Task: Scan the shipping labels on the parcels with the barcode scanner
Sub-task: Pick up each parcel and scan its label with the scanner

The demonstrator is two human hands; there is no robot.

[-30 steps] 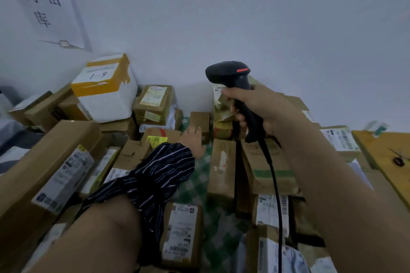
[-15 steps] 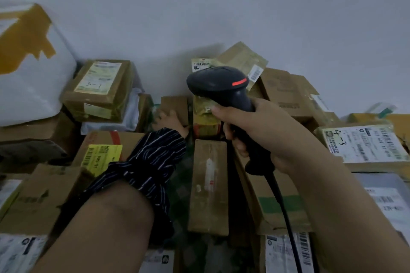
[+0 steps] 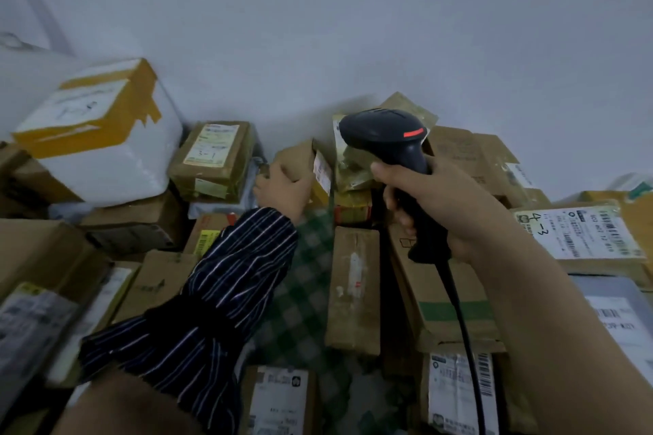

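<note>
My right hand [image 3: 438, 208] grips the handle of a black corded barcode scanner [image 3: 387, 134], whose head with its red stripe points away toward the back wall. My left hand [image 3: 282, 187] holds a small brown parcel [image 3: 300, 161] at the back of the pile, tipped up so that its white shipping label [image 3: 322, 169] on the right face shows. The scanner head hangs just right of and above that label. A striped cloth is wrapped around my left forearm.
Cardboard parcels cover the surface on all sides. A large white box with yellow tape [image 3: 102, 131] stands at the back left, a labelled box marked 3-1 [image 3: 213, 152] beside it, one marked 4-3 [image 3: 579, 229] at right. Green checked cloth [image 3: 304, 286] shows between parcels. The scanner cable [image 3: 463, 328] runs down toward me.
My left hand has taken hold of the small brown parcel and tipped it up, exposing its label. The view pulled back a little; the scanner stayed in my right hand.
</note>
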